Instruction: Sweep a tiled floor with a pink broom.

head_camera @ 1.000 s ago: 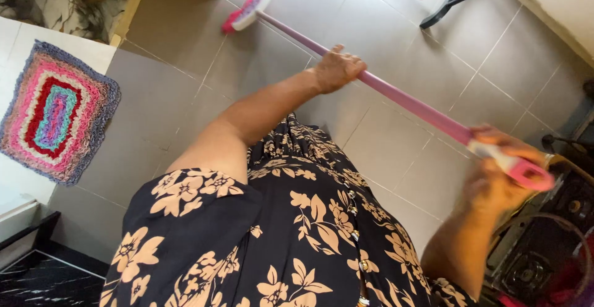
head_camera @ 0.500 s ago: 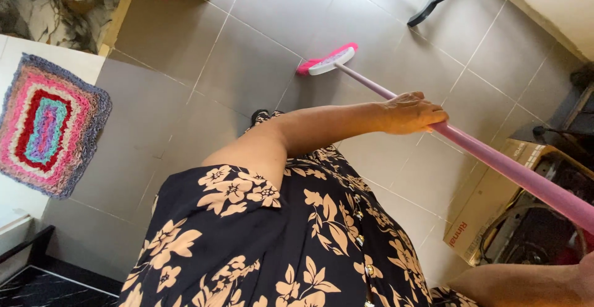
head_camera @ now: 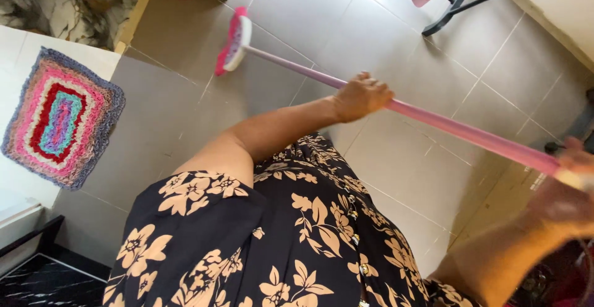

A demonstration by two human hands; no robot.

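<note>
Landmark: the long pink plastic broom handle (head_camera: pixel 458 130) is running slantwise across the view, and every place below is being told from it.
Left hand (head_camera: pixel 362 96): it is wrapping the handle about midway, fingers curled over the top, so this grip is holding the shaft.
Right hand (head_camera: pixel 566 186): it is sitting blurred at the handle's upper end by the frame edge; it seems to be clasping the end, though the fingers are not showing clearly.
Broom head (head_camera: pixel 234 39): the pink-bristled, white-backed head is lying at the handle's far end, bristles meeting the grey tiled floor (head_camera: pixel 396 28).
Rug (head_camera: pixel 62 118): a crocheted rectangular mat in pink, red and blue is lying well apart from the head, beyond the floor's step.
Stand (head_camera: pixel 461 0): a black metal frame is standing across the handle from the person's flowered dress (head_camera: pixel 278 245).
Doing it well: probably by keeping the head flat, pressing lightly and guiding with the midway hand.
</note>
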